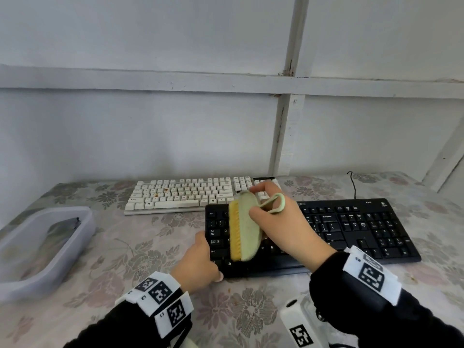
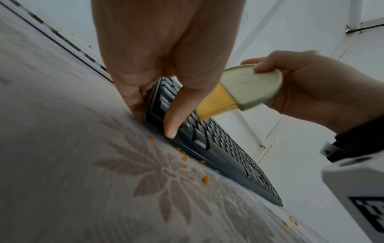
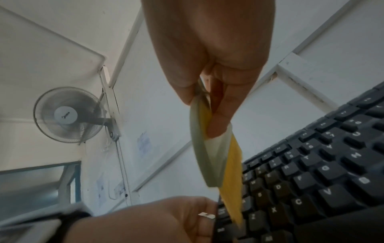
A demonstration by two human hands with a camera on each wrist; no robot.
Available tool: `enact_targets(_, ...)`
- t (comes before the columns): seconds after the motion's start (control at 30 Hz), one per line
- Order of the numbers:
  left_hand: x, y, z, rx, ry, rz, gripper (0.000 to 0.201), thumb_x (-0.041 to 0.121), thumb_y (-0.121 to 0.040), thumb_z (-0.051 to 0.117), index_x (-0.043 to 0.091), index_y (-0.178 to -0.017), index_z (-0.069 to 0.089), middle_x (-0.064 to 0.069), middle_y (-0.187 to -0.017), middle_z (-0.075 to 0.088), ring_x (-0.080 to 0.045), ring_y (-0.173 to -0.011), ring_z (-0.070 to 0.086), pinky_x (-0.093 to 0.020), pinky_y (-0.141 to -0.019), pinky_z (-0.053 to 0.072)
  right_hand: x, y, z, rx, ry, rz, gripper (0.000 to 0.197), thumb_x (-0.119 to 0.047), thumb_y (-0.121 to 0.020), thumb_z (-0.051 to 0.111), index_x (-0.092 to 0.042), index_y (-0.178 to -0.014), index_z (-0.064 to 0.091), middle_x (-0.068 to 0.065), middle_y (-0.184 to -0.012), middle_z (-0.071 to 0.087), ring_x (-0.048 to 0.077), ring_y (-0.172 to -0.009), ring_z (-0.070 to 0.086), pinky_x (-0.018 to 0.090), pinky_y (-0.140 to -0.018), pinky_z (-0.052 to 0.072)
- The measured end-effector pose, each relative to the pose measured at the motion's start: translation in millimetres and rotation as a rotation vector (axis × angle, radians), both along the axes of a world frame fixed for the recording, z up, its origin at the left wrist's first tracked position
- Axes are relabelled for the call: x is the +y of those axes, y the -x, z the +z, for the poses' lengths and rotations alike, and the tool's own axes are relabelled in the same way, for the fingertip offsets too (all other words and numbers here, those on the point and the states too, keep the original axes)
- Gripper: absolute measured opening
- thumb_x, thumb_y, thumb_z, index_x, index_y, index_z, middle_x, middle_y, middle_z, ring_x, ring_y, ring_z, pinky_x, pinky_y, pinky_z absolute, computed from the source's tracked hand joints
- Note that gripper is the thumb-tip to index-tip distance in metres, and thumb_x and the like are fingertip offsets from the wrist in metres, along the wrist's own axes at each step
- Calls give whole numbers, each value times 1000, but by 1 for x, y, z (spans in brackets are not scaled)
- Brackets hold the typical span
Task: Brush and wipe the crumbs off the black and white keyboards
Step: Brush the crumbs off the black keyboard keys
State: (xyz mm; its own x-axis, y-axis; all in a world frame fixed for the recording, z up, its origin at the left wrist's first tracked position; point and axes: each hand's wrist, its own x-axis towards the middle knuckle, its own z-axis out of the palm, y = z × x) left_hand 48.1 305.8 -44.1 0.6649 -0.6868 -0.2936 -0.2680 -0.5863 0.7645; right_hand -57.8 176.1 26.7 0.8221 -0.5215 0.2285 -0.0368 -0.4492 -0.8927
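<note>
A black keyboard (image 1: 351, 229) lies on the floral tablecloth, with a white keyboard (image 1: 180, 194) behind it to the left. My right hand (image 1: 281, 222) grips a pale green brush (image 1: 247, 229) whose yellow bristles (image 2: 216, 103) hover over the black keyboard's left keys (image 3: 301, 180). My left hand (image 1: 198, 262) holds the black keyboard's left edge, thumb (image 2: 178, 111) on the front corner and fingers (image 2: 129, 92) down its side. Orange crumbs (image 2: 204, 179) lie on the cloth along the black keyboard's front edge. A few orange specks (image 1: 165, 190) sit on the white keyboard.
A clear plastic tub (image 1: 42, 247) stands on the table at the left. A black cable (image 1: 353, 184) runs from the black keyboard towards the wall. A wall fan (image 3: 68, 115) hangs high up. The table (image 1: 251, 310) reaches the white wall at the back.
</note>
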Motion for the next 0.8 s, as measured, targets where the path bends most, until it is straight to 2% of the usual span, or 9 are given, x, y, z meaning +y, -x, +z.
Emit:
enact_targets(0.07,0,1,1,2,-3,2,78,-4,-75,65,13,-136,20,-7,-111,56,-22,-102,54,-30,-85,47,1,-6,-3,-38,8,-24,28,-4,-85,50,-20,-108,52,1,-64,54,2,-45,43,21,-44,40)
enact_targets(0.17,-1,1,2,3,-6,0,79,-4,-75,66,13,-136,19,-8,-114,55,-22,-105,53,-30,-86,46,8,-4,-12,52,-14,41,26,-5,-84,50,-23,-104,51,7,-70,60,9,-53,49,28,-49,45)
enact_targets(0.23,0,1,2,-12,-13,-8,79,-3,-75,67,12,-136,20,-7,-114,55,-22,-105,53,-30,-84,46,12,0,-14,129,4,111,23,-5,-83,51,-21,-100,52,0,-63,52,9,-50,44,27,-48,42)
enact_targets(0.3,0,0,1,-23,-20,-12,77,-2,-74,68,11,-134,21,-8,-113,54,-22,-105,53,-33,-86,47,14,1,-9,138,12,146,20,-6,-82,53,-19,-98,54,-2,-65,52,11,-54,47,26,-48,44)
enact_targets(0.37,0,1,2,-22,-18,-8,76,-2,-74,67,11,-134,21,-8,-113,54,-22,-105,53,-33,-87,47,12,-2,-4,71,26,103,22,-5,-82,52,-18,-99,55,-1,-67,53,9,-54,47,26,-49,42)
enact_targets(0.47,0,2,3,-19,-23,-3,76,-3,-76,66,12,-135,20,-7,-114,55,-22,-105,53,-30,-86,45,10,-8,-3,-39,25,17,26,-2,-85,49,-19,-104,53,-1,-63,54,2,-45,43,18,-45,37)
enact_targets(0.57,0,2,3,-11,-16,-4,76,-3,-75,66,12,-134,20,-7,-114,55,-21,-104,53,-30,-87,46,14,-6,-14,26,28,57,27,-5,-85,49,-24,-105,51,4,-67,57,6,-49,44,22,-46,38)
enact_targets(0.7,-1,0,2,-20,-30,-10,74,-1,-75,68,12,-132,21,-8,-112,54,-22,-102,54,-33,-84,48,15,1,-18,145,41,145,23,-6,-82,52,-22,-99,53,-4,-61,47,7,-49,38,23,-47,35)
enact_targets(0.8,-1,0,1,-26,-21,-9,75,-2,-75,67,12,-133,21,-7,-113,54,-21,-104,53,-31,-85,47,11,-3,-7,64,52,81,24,-4,-82,51,-19,-100,54,-4,-62,49,3,-46,40,19,-45,36)
